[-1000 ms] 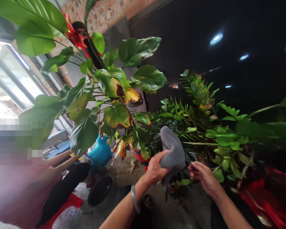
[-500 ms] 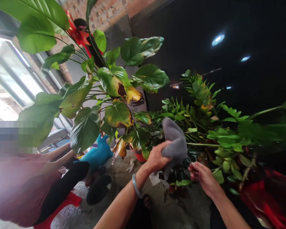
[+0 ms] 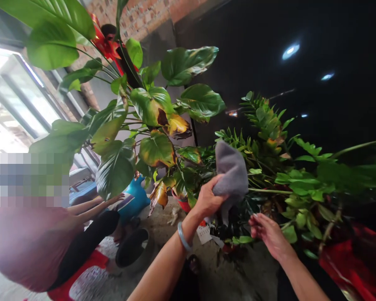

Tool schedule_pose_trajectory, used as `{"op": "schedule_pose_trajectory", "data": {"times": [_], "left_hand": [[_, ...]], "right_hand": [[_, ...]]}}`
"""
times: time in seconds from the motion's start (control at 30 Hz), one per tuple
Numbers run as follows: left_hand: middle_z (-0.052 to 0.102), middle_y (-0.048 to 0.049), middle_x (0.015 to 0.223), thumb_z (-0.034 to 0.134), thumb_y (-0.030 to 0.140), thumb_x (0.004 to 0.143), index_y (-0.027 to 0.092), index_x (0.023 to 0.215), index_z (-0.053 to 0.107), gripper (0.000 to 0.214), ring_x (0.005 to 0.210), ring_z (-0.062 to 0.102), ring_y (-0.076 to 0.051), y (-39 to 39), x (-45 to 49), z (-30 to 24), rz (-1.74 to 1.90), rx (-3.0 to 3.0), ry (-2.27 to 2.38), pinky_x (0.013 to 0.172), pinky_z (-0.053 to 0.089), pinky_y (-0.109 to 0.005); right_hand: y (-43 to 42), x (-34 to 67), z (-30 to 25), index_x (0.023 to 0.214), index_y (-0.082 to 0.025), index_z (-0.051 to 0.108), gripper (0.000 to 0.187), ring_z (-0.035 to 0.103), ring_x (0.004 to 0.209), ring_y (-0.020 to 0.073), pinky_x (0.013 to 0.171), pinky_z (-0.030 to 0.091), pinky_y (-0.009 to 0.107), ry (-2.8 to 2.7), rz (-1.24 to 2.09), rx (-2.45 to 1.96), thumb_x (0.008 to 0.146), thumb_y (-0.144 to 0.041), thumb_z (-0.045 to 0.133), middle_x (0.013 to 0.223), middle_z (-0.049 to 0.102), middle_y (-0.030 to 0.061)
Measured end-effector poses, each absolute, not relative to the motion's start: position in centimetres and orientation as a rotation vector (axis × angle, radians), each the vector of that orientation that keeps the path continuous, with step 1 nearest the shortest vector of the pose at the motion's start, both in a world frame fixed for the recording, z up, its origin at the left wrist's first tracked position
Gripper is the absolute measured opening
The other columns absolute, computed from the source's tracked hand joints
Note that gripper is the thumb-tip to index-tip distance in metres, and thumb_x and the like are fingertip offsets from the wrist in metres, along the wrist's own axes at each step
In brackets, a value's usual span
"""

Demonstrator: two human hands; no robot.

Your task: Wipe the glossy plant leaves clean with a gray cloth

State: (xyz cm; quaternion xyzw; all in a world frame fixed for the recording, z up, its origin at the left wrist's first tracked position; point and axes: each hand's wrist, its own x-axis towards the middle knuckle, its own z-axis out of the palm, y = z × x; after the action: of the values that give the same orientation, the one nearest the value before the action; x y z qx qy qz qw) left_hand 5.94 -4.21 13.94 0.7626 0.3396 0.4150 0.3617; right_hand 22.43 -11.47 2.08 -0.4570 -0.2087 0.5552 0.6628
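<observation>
My left hand (image 3: 210, 198), with a pale bangle on its wrist, is closed around a grey cloth (image 3: 232, 171). The cloth stands up in a bunched fold above the fingers, among the low plants. To its right, my right hand (image 3: 268, 232) has its fingers curled in toward the thumb beside dark leaves (image 3: 253, 205). What those fingertips hold, if anything, is too small to make out. Low leafy plants (image 3: 297, 192) spread behind and right of this hand. A tall plant (image 3: 156, 148) with yellowed, browned leaves rises to the left.
A person in a pink top (image 3: 34, 246) sits on a red stool (image 3: 78, 276) at the left, arms stretched toward a blue object (image 3: 138, 196). A dark bucket (image 3: 133, 248) stands on the floor between us. Red material (image 3: 357, 259) lies at the lower right. A glossy black wall (image 3: 269, 50) rises behind.
The cloth has lifted slightly and changed its fold in my left hand. My right hand has barely moved. The seated person's arm has reached further out toward the blue object.
</observation>
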Motion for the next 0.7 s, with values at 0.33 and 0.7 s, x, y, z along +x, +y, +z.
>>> {"op": "schedule_pose_trajectory", "data": {"times": [0.33, 0.7], "left_hand": [[0.069, -0.0024, 0.117, 0.074, 0.020, 0.062, 0.021, 0.119, 0.065, 0.057, 0.111, 0.060, -0.027, -7.2, 3.5, 15.8, 0.727, 2.013, 0.670, 0.097, 0.045, -0.033], [0.072, -0.0028, 0.111, 0.070, 0.016, 0.062, 0.023, 0.115, 0.067, 0.054, 0.105, 0.064, -0.027, -7.6, 2.7, 12.1, 0.403, 2.124, 0.776, 0.092, 0.048, -0.035]], "right_hand": [[-11.4, 22.7, 0.6, 0.053, -0.026, 0.062, 0.021, 0.054, 0.044, 0.0178, 0.043, 0.043, 0.031, -0.454, 1.262, -1.040, 0.049, -0.038, 0.079, 0.052, 0.066, 0.0008], [-11.5, 22.3, 1.5, 0.045, -0.021, 0.055, 0.029, 0.047, 0.034, 0.0132, 0.038, 0.038, 0.028, -0.477, 1.285, -1.068, 0.039, -0.035, 0.080, 0.036, 0.051, -0.0034]]}}
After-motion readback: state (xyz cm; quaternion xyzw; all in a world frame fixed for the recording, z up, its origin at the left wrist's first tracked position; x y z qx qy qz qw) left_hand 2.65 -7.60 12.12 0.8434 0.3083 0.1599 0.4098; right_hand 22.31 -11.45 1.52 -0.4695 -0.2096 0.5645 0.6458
